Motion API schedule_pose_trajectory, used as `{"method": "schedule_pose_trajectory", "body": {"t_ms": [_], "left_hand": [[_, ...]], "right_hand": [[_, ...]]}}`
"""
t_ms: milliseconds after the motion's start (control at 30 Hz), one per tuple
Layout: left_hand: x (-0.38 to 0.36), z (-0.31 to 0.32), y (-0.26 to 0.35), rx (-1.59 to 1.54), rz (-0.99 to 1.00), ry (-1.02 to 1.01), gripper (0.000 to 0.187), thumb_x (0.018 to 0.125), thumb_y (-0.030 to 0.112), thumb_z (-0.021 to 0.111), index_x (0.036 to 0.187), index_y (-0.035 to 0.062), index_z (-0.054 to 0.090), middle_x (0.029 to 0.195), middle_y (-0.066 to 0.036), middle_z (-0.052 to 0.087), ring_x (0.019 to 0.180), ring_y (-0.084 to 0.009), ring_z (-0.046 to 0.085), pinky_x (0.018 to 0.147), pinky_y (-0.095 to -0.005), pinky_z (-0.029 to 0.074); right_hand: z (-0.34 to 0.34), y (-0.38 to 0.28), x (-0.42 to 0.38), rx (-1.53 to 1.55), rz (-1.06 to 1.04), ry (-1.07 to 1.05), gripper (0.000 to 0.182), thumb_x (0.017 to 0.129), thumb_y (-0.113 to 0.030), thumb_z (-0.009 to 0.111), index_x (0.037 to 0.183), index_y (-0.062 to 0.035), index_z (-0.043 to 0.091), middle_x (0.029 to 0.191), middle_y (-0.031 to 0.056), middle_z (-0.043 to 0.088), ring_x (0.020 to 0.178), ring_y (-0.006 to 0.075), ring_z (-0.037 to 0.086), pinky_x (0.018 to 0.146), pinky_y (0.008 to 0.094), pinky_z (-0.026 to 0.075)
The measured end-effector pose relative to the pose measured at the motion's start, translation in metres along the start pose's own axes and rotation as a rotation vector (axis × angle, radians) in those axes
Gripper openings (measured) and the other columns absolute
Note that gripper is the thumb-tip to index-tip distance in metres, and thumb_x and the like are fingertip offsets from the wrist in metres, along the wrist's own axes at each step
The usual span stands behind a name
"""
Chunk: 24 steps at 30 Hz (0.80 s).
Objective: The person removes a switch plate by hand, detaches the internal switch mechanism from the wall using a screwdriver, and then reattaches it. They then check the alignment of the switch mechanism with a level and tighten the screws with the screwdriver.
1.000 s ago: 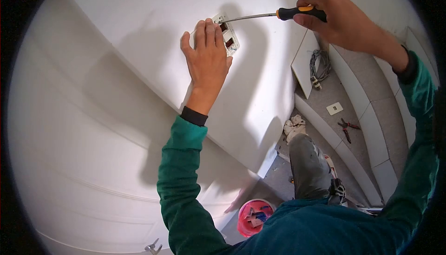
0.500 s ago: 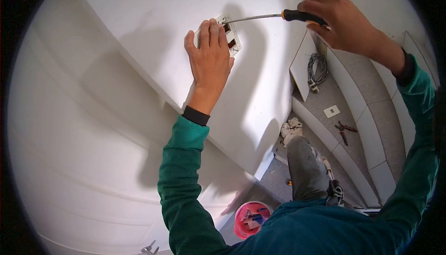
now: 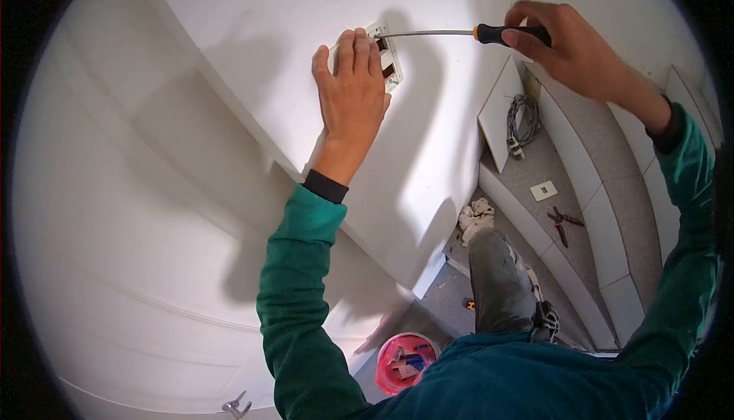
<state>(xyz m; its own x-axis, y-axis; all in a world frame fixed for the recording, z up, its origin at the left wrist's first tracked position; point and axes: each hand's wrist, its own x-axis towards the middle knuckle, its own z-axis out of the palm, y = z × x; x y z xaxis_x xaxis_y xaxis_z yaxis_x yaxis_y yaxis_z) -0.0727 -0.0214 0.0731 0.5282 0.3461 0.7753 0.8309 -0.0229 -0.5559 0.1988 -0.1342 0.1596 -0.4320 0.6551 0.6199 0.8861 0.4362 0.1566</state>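
My left hand lies flat with its fingers stretched over a white wall switch frame on the white wall, covering part of it. Dark openings show along the frame's uncovered side. In my right hand is a screwdriver with a black and orange handle, my fingers pinching its handle. The long shaft runs leftward, nearly level, and its tip meets the upper part of the frame near my left fingertips. The screw itself is too small to make out.
Curved steps descend at right. On them are a coil of grey cable, a white cover plate and red-handled pliers. A pink-lined bucket with items inside stands below, near a crumpled cloth. A door handle is at lower left.
My right hand's fingers have shifted on the screwdriver handle, and the shaft now lies more level. The left hand stays on the frame. The whole view has shifted slightly.
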Motion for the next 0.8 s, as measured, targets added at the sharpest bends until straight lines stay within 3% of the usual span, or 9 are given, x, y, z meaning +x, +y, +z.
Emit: {"method": "schedule_pose_trajectory", "body": {"t_ms": [67, 133, 267, 333, 367, 433, 567, 733, 800], "left_hand": [[0.0, -0.001, 0.0, -0.005, -0.002, -0.008, 0.08, 0.061, 0.048, 0.081, 0.128, 0.0123, 0.054, 0.137, -0.005, 0.047, 0.131, -0.0205, 0.035, 0.108, -0.0531, 0.017], [0.001, -0.001, 0.0, -0.012, -0.001, -0.013, 0.08, 0.061, 0.048, 0.081, 0.128, 0.0123, 0.054, 0.137, -0.005, 0.046, 0.131, -0.0204, 0.035, 0.108, -0.0532, 0.017], [0.0, -0.001, 0.001, -0.007, 0.0, 0.002, 0.081, 0.061, 0.049, 0.081, 0.128, 0.0124, 0.054, 0.137, -0.005, 0.046, 0.132, -0.0204, 0.035, 0.108, -0.0535, 0.017], [0.0, 0.0, 0.001, -0.007, 0.0, -0.004, 0.081, 0.061, 0.049, 0.081, 0.129, 0.0125, 0.054, 0.138, -0.005, 0.046, 0.132, -0.0204, 0.035, 0.108, -0.0536, 0.017], [0.0, 0.0, 0.001, -0.003, 0.0, -0.006, 0.081, 0.061, 0.049, 0.081, 0.129, 0.0126, 0.054, 0.138, -0.005, 0.046, 0.132, -0.0204, 0.035, 0.108, -0.0536, 0.017], [0.0, 0.001, 0.001, 0.0, -0.002, -0.01, 0.082, 0.061, 0.049, 0.081, 0.129, 0.0126, 0.053, 0.138, -0.005, 0.046, 0.132, -0.0205, 0.034, 0.109, -0.0536, 0.017], [0.0, 0.001, 0.001, 0.002, 0.003, -0.018, 0.083, 0.062, 0.051, 0.079, 0.13, 0.0122, 0.052, 0.138, -0.005, 0.045, 0.133, -0.0205, 0.034, 0.109, -0.0531, 0.018], [-0.003, 0.004, -0.006, -0.003, 0.027, -0.039, 0.085, 0.065, 0.053, 0.077, 0.134, 0.012, 0.049, 0.144, -0.008, 0.04, 0.138, -0.0233, 0.028, 0.11, -0.0551, 0.016], [-0.005, 0.003, -0.004, -0.173, 0.042, -0.018, 0.084, 0.068, 0.052, 0.075, 0.137, 0.0133, 0.047, 0.15, -0.012, 0.033, 0.141, -0.0275, 0.023, 0.111, -0.0569, 0.012]], "right_hand": [[-0.001, -0.001, 0.001, 0.153, 0.13, -0.136, 0.023, 0.087, -0.011, 0.067, 0.103, -0.0022, 0.052, 0.079, 0.0153, 0.062, 0.066, 0.0241, 0.065, 0.059, 0.0293, 0.052], [0.012, 0.003, 0.0, -0.095, -0.314, 0.182, 0.022, 0.088, -0.013, 0.066, 0.102, -0.0023, 0.052, 0.075, 0.0161, 0.063, 0.064, 0.0239, 0.065, 0.055, 0.0291, 0.048], [0.006, -0.011, 0.001, -0.13, 0.007, -0.013, 0.024, 0.085, -0.012, 0.069, 0.101, -0.0022, 0.053, 0.082, 0.0165, 0.064, 0.069, 0.0248, 0.066, 0.059, 0.0306, 0.048], [-0.006, -0.022, 0.005, 0.054, 0.181, -0.085, 0.023, 0.084, -0.01, 0.07, 0.1, -0.0021, 0.054, 0.084, 0.0171, 0.064, 0.071, 0.026, 0.066, 0.062, 0.033, 0.05], [0.0, -0.017, 0.004, 0.056, 0.18, -0.085, 0.023, 0.084, -0.01, 0.07, 0.1, -0.0021, 0.054, 0.084, 0.0171, 0.064, 0.071, 0.026, 0.066, 0.062, 0.033, 0.05], [0.017, -0.003, 0.001, -0.218, -0.191, 0.199, 0.022, 0.084, -0.009, 0.069, 0.1, -0.001, 0.056, 0.085, 0.018, 0.065, 0.07, 0.0269, 0.066, 0.066, 0.0351, 0.053], [0.008, -0.002, 0.001, 0.035, -0.061, -0.007, 0.023, 0.084, -0.009, 0.069, 0.103, -0.0002, 0.058, 0.088, 0.0184, 0.066, 0.069, 0.0277, 0.066, 0.068, 0.0341, 0.055], [-0.005, -0.007, -0.02, -0.049, -0.05, 0.193, 0.025, 0.085, -0.008, 0.068, 0.107, 0.0, 0.06, 0.094, 0.0179, 0.066, 0.074, 0.0267, 0.068, 0.069, 0.0306, 0.057], [0.003, -0.013, -0.042, 0.114, 0.043, 0.344, 0.024, 0.084, -0.008, 0.067, 0.107, -0.0018, 0.061, 0.091, 0.0156, 0.067, 0.078, 0.0244, 0.068, 0.071, 0.0348, 0.054]]}}
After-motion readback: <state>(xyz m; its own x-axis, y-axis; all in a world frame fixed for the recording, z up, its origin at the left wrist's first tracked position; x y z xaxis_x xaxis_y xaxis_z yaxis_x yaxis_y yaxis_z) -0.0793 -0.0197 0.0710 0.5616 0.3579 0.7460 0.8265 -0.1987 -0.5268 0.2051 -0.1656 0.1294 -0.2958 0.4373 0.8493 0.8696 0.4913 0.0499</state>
